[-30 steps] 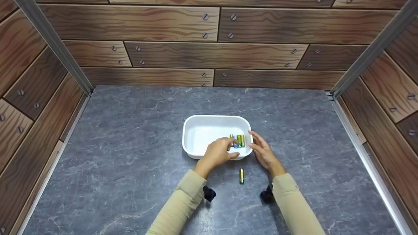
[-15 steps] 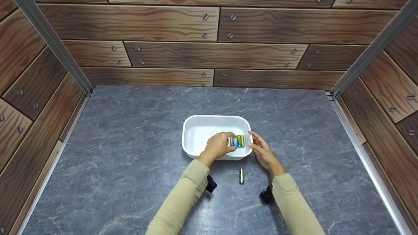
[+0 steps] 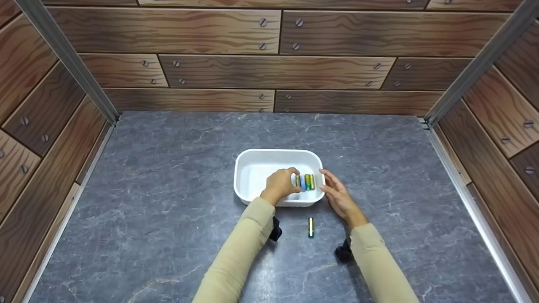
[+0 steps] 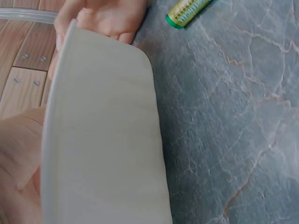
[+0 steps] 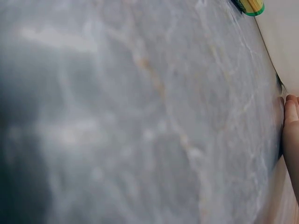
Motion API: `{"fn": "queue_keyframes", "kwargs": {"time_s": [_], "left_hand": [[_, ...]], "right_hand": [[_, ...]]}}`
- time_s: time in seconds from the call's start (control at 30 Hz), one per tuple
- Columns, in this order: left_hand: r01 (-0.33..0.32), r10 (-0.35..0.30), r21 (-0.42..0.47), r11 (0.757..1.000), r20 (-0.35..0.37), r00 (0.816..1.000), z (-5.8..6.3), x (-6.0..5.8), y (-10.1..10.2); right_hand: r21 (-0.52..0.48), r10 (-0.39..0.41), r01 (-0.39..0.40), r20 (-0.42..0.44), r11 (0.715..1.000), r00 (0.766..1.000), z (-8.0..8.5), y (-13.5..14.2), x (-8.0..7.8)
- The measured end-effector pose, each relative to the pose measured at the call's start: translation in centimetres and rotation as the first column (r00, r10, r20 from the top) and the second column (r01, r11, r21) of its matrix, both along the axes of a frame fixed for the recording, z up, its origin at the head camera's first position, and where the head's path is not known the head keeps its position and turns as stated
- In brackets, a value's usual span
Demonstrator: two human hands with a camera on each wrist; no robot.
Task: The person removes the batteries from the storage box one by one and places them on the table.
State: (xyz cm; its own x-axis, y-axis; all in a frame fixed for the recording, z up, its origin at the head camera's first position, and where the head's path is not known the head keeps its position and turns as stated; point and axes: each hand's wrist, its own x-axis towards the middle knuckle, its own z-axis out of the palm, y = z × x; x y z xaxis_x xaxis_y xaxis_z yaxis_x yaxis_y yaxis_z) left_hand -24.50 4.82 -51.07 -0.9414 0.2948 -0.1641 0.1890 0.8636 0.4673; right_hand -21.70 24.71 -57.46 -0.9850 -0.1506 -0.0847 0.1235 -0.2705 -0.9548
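A white plastic box (image 3: pixel 252 198) stands on the grey marbled table. Several AA-size batteries (image 3: pixel 309 182), green-gold and one blue, lie side by side in its right part. My left hand (image 3: pixel 280 184) reaches into the box and pinches the leftmost gold battery (image 3: pixel 297 180) by its ends between thumb and fingers. In the left wrist view the box wall (image 4: pixel 107 121) hides those fingertips. My right hand (image 3: pixel 340 200) holds the box's right end, thumb and fingers at the rim. One loose green-gold battery (image 3: pixel 310 227) lies on the table in front.
Wood-patterned panels (image 3: pixel 219 71) enclose the table (image 3: pixel 168 176) at the back and sides, with metal strips along the corners. A black wrist camera (image 3: pixel 344 253) sits beneath the right forearm, another (image 3: pixel 276 229) by the left sleeve.
My left hand has lowered further into the box and drifted left, from over the blue battery to the leftmost gold one. The right hand, box and loose battery stay in place.
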Motion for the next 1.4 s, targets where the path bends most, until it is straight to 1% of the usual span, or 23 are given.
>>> {"fn": "queue_keyframes", "kwargs": {"time_s": [0.2, 0.3, 0.4, 0.53, 0.7, 1.0, 1.27, 1.4], "left_hand": [[-0.033, 0.035, -0.04, 0.999, 0.057, 0.998, -0.4, -0.7, 0.5], [-0.036, 0.042, -0.081, 0.996, 0.073, 0.996, -0.5, -1.0, 0.6], [-0.03, 0.038, -0.101, 0.994, 0.082, 0.996, -0.6, -1.2, 0.7], [-0.023, 0.033, -0.095, 0.995, 0.103, 0.994, -0.6, -1.1, 0.7], [-0.025, 0.036, -0.088, 0.996, 0.117, 0.992, -0.7, -0.9, 1.0], [-0.021, 0.028, -0.079, 0.997, 0.086, 0.996, -0.8, -0.9, 1.0], [-0.024, 0.031, -0.059, 0.998, 0.121, 0.992, -0.4, -1.3, 0.8], [-0.023, 0.03, -0.061, 0.998, 0.111, 0.993, -0.2, -1.5, 0.9]], "right_hand": [[-0.01, -0.021, 0.021, 0.042, 1.0, 0.999, 0.1, 0.0, 0.0], [-0.004, -0.029, 0.029, 0.048, 1.0, 0.998, 0.1, -0.1, 0.0], [0.006, -0.03, 0.029, 0.039, 1.0, 0.999, 0.1, -0.1, 0.0], [0.019, -0.02, 0.02, 0.023, 1.0, 1.0, 0.2, -0.1, 0.1], [0.018, -0.024, 0.023, 0.032, 1.0, 0.999, 0.2, -0.1, 0.2], [0.005, -0.028, 0.028, 0.044, 1.0, 0.999, 0.2, -0.1, 0.1], [0.002, -0.017, 0.017, 0.028, 1.0, 0.999, 0.1, 0.0, 0.1], [0.014, -0.017, 0.017, 0.031, 1.0, 0.999, 0.1, 0.0, 0.1]]}}
